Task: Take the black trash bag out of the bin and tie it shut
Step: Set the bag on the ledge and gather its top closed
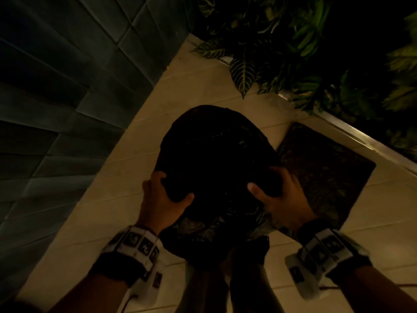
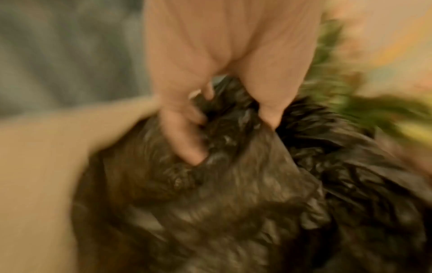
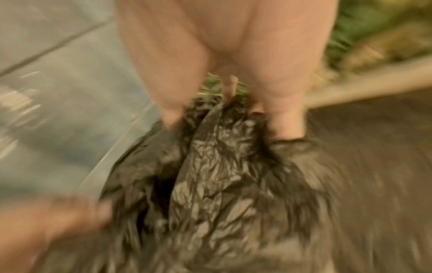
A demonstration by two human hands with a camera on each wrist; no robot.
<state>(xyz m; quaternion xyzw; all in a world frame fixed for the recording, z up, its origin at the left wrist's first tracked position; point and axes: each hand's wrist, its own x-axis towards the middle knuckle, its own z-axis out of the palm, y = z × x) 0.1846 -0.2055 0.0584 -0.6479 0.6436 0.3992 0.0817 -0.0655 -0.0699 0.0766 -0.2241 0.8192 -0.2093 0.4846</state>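
- The setting is dim: a pale tiled floor [image 1: 185, 91] runs between a grey tiled wall [image 1: 56, 86] on one side and a bed of striped-leaf plants [image 1: 282, 46] behind a metal edging strip on the other. A dark speckled doormat [image 1: 325, 168] lies just beside the bag.
- The black trash bag [image 1: 214, 159] is the largest thing in front of the person, a rounded dark mass over the floor. It is too dark to tell whether the bin sits under it or whether the bag is already free; no bin rim can be made out.
- The left hand [image 1: 164, 195] grips a bunch of crinkled plastic at the near left edge of the bag; the left wrist view shows its fingers [image 2: 184, 140] curled into the film.
- The right hand [image 1: 277, 195] holds a matching bunch at the near right edge, with the thumb and fingers pinching a gathered fold in the right wrist view.
- What the bag holds is hidden; nothing inside shows through the mouth.
- Judged from the grips, the step in hand is gathering the rim, either to lift the bag or to close it.
- The next move calls for drawing the two bunches together and crossing them into a knot, without tearing the thin film.
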